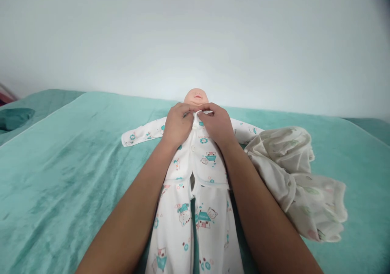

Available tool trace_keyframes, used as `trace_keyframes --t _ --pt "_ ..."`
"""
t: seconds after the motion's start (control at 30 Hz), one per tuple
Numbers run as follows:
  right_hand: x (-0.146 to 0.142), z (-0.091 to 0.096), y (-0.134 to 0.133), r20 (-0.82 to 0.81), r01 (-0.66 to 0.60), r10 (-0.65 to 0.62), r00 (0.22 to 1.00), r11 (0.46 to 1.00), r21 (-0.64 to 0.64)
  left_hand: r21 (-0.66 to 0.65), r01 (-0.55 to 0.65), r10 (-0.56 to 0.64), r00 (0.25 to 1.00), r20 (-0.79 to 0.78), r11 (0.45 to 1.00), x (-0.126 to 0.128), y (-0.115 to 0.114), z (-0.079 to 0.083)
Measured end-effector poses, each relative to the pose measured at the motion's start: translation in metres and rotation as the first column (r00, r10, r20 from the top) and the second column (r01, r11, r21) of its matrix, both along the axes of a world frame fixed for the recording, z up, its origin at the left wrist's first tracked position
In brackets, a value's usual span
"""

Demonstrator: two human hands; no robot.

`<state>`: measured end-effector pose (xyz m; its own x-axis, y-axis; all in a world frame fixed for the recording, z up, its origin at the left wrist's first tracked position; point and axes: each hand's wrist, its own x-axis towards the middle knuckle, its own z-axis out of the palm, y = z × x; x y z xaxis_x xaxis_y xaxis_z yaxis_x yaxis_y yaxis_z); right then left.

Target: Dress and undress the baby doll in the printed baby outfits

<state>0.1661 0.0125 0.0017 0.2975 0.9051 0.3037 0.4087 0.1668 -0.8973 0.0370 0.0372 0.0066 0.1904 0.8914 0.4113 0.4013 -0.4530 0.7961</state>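
A baby doll (pixel 196 96) lies on its back, its head toward the wall. It wears a white baby jacket (pixel 209 148) printed with teal and pink pictures, the sleeves spread to both sides. White printed baby pants (pixel 211 225) cover its legs, with a small gap below the jacket front. My left hand (pixel 179 121) and my right hand (pixel 215 121) meet at the neckline just under the doll's chin. Fingers of both hands are pinched on the jacket's collar edges, close together. What lies between the fingertips is partly hidden.
A crumpled cream cloth (pixel 298 180) with a faint leaf print lies right of the doll, against the right sleeve end. Everything rests on a wrinkled teal bed cover (pixel 76 176). A pale wall (pixel 195 34) rises behind. Darker teal fabric (pixel 15 117) shows at far left.
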Motion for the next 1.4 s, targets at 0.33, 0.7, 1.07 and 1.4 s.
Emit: trace_keyframes --t 0.33,0.7,1.07,1.4 --pt "0.014 0.005 -0.007 -0.071 -0.022 0.026 0.997 0.998 0.064 -0.082 0.156 -0.152 0.987 0.06 0.984 -0.023 -0.031 0.001" --pt "0.016 0.031 -0.032 0.223 -0.375 0.404 0.887 0.913 -0.16 -0.16 0.298 -0.293 0.955 0.054 0.941 -0.043 -0.025 -0.002" --pt "0.018 0.018 -0.025 -0.106 -0.54 0.538 0.836 0.842 0.009 -0.047 0.277 -0.274 0.96 0.064 0.96 -0.038 -0.024 -0.009" --pt "0.008 0.033 -0.035 0.158 -0.359 0.368 0.916 0.93 -0.084 -0.117 0.446 -0.449 0.893 -0.007 0.888 -0.05 -0.025 0.0"
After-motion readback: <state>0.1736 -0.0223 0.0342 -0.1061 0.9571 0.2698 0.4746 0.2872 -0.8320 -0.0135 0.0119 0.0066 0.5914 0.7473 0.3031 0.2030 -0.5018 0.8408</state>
